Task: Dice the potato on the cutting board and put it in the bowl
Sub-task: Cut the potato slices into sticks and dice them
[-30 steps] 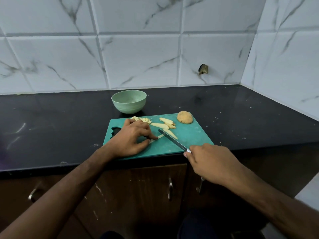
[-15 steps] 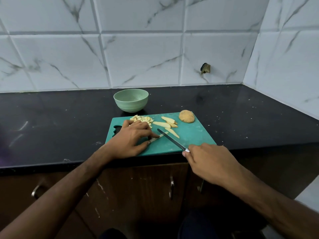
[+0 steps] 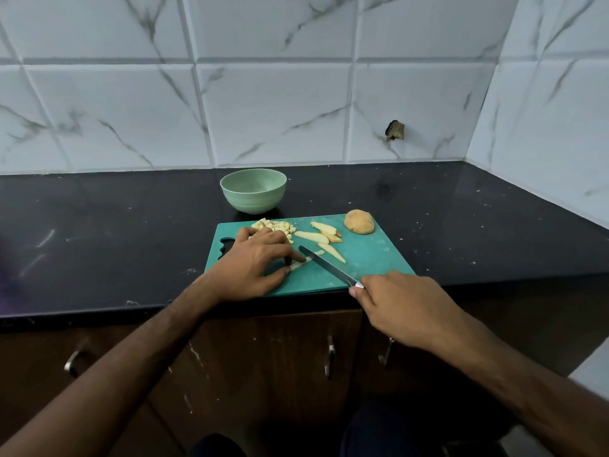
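Left hand [image 3: 255, 258] pinches a potato strip [image 3: 300, 263] on the teal cutting board [image 3: 372, 258]; right hand [image 3: 405, 305] holds the knife [image 3: 326, 266], its blade apparently touching the strip.

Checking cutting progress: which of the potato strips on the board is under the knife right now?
The thin strip pinned by the left hand, nearest the board's front edge. The knife blade lies across it; the other wedges lie loose farther back.

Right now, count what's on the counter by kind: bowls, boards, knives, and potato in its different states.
Green bowl: 1
Teal cutting board: 1
Knife: 1
Uncut potato half: 1
Loose potato wedges: about 4
Potato strip being cut, pinched under the left hand: 1
Pile of diced potato: 1
Total: about 10, counting the pile as one.
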Demonstrator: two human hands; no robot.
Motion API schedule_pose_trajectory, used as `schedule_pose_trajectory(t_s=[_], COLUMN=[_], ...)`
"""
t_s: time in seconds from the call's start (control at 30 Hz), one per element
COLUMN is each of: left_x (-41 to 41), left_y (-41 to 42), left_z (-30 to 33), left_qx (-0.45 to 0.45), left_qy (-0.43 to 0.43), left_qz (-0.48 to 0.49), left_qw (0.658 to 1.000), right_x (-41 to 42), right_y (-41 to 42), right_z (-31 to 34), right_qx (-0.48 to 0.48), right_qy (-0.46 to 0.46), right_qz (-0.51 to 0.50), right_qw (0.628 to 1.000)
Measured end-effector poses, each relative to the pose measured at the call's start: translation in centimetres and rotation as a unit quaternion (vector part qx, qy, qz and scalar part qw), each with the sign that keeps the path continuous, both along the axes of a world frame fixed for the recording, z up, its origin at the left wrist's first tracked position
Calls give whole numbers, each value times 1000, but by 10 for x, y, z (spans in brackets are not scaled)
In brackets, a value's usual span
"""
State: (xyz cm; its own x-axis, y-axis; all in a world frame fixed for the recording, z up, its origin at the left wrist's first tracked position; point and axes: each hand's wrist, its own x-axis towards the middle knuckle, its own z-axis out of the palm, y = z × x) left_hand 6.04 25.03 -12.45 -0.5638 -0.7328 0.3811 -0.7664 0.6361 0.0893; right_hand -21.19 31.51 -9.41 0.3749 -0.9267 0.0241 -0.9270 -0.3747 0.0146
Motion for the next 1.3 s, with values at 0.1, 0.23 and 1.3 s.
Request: schedule_pose_trajectory(t_s=[0.1,0.23,1.3], left_x=[-1,0,1], left_y=[1,2,1], left_z=[0,0,-2], left_qx=[2,-11,-26], left_qy=[2,9,62], left_qz=[1,2,-1], left_qw=[1000,1000,998], right_x=[5,6,14], right_y=[-5,-16,-3], right_z=[-1,10,0], right_qx=[-1,13,39], right_qy=[-4,-10,-31], right_qz=[3,-4,19], right_qw=[1000,1000,999])
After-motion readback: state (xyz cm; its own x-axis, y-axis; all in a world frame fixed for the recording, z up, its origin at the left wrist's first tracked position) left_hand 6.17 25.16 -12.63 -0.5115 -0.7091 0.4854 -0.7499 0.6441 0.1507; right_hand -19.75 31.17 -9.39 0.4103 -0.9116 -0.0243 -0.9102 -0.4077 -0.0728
